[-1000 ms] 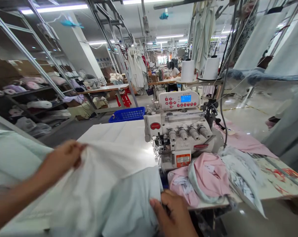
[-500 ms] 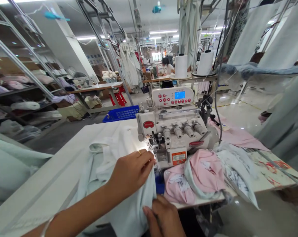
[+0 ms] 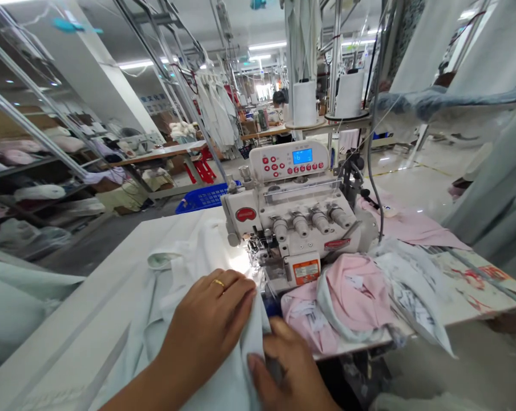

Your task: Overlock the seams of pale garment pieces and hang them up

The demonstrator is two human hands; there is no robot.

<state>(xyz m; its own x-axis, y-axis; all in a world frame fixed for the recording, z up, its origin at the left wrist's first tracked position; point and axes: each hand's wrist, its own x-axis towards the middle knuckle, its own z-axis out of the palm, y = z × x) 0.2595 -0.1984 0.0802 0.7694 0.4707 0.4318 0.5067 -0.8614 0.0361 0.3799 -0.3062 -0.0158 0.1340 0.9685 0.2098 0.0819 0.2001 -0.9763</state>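
Observation:
A pale mint garment (image 3: 159,311) is spread over the white table, with its edge running up to the needle area of an overlock sewing machine (image 3: 290,214). My left hand (image 3: 210,319), wearing a ring, lies over the fabric just in front of the lit presser foot. Its fingers are pressed together and pinch the cloth near its edge. Lower and to the right, my right hand (image 3: 287,365) grips the same edge between thumb and fingers. Part of the cloth under both hands is hidden.
Right of the machine lie pink and mint fabric pieces (image 3: 356,294) and white printed cloth (image 3: 416,291). Behind the white table (image 3: 108,285) stands a blue basket (image 3: 202,197). Thread cones (image 3: 304,104) rise behind the machine. More pale fabric (image 3: 22,291) hangs at left.
My left hand has moved slightly left and down in the view, and my right hand a little up along the garment's edge. The whole view has shifted slightly.

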